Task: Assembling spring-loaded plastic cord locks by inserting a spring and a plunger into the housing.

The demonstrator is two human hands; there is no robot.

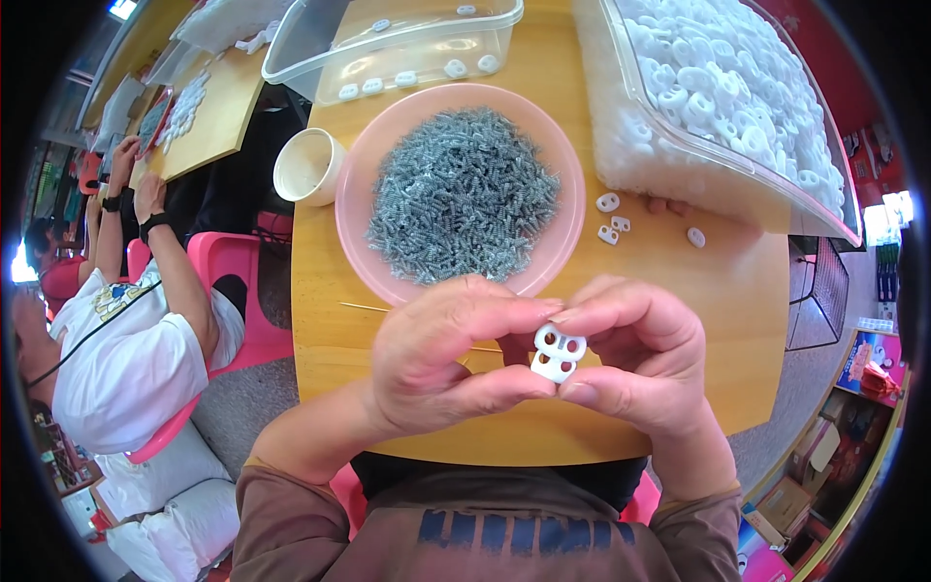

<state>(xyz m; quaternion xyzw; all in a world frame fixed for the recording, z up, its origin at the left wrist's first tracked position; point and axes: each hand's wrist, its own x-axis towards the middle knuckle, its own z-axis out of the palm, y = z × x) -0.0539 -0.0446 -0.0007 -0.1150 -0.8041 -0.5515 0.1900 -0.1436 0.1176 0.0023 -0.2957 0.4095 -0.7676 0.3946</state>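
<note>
Between my two hands, above the near edge of the wooden table, is a small white plastic cord lock [558, 353] with pairs of round holes in its two parts. My left hand [456, 351] pinches it from the left with thumb and fingers. From the other side my right hand [635, 354] grips it, thumb below and index finger on top. Just beyond my hands a pink bowl [567, 247] holds a heap of small metal springs [464, 194]. Several loose white pieces [608, 202] lie right of the bowl.
A large clear bin [630, 160] full of white plastic parts stands at the far right. Behind the bowl is a clear tub [427, 53] with a few white pieces. A white cup [308, 167] sits left of the bowl. Another person [145, 330] works at a table on the left.
</note>
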